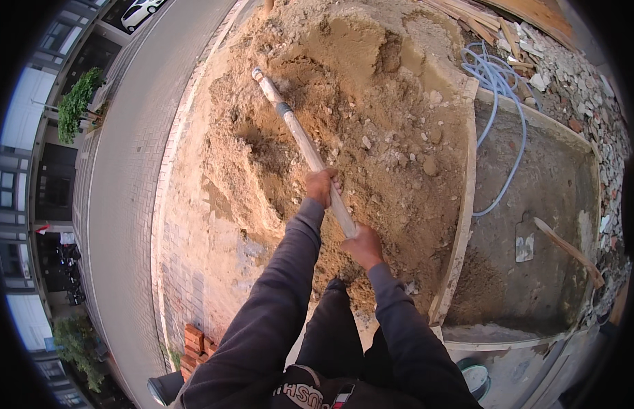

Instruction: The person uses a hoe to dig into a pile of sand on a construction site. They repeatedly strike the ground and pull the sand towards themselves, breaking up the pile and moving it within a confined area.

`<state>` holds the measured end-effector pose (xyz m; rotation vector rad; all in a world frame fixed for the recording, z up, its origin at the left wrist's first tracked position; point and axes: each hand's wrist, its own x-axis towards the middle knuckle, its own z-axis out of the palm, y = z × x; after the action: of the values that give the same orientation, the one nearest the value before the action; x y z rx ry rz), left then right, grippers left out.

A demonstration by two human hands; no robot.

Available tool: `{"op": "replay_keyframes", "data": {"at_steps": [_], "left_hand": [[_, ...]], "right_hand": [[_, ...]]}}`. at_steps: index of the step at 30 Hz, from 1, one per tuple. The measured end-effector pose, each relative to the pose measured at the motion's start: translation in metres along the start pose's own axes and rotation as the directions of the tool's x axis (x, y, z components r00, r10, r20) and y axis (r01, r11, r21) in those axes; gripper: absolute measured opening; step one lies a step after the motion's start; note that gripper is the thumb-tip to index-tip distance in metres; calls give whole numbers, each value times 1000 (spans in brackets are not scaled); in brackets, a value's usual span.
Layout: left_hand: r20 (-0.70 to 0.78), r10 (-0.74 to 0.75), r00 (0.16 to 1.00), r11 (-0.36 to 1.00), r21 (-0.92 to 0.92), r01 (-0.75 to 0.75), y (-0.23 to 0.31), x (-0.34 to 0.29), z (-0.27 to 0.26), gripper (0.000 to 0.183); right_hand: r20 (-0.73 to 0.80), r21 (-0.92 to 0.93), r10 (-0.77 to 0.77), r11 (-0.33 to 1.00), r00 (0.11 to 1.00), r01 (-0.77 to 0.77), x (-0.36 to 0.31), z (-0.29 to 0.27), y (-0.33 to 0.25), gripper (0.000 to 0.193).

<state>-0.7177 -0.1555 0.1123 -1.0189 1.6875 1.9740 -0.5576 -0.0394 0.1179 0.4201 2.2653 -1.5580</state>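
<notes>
In the head view, both your hands are clamped on one long wooden handle (304, 142), which slants over the sand heap (399, 163) from the middle of the picture toward 11 o'clock. Your left hand (319, 187) has its grip wrapped around the shaft near mid-length; your right hand (364, 247) has its grip closed on the near end, toward 5 o'clock from the left. A dark band (283, 109) circles the shaft toward its far end.

The heap fills 12 o'clock, rough and lumpy, with small stones scattered over it. At 3 o'clock from you lies a shallow framed bed (528, 163) with a grey floor; a second tool's bent wooden shaft (569, 251) lies in it, beside a pale flat piece (525, 249). A coiled blue hose (494, 73) sits between 1 and 2 o'clock, one loop dropping into the bed, with rubble (593, 102) at 2. At 7 o'clock you have stacked red bricks (194, 346) near a dark bucket (165, 387). A paved road (119, 177) runs past at 9.
</notes>
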Motion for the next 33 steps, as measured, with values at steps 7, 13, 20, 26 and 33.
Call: {"op": "replay_keyframes", "data": {"at_steps": [7,13,20,26,33], "left_hand": [[133,-26,991,997,-72,36,-63,-30,2,15],[126,-74,989,995,-57,82,-121,-48,-5,12],[193,42,980,994,-105,-22,-94,-114,1,12],[342,564,752,821,-137,-554,89,-149,55,28],[289,630,721,761,-44,-647,189,-88,114,24]], "right_hand": [[7,221,122,968,993,-120,-96,-1,73,43],[-73,269,167,953,983,-142,-158,31,113,42],[-189,-8,92,995,978,-95,-164,35,138,39],[-262,198,-206,945,943,262,-43,-9,15,34],[-200,272,-288,902,936,336,93,-81,-148,36]]}}
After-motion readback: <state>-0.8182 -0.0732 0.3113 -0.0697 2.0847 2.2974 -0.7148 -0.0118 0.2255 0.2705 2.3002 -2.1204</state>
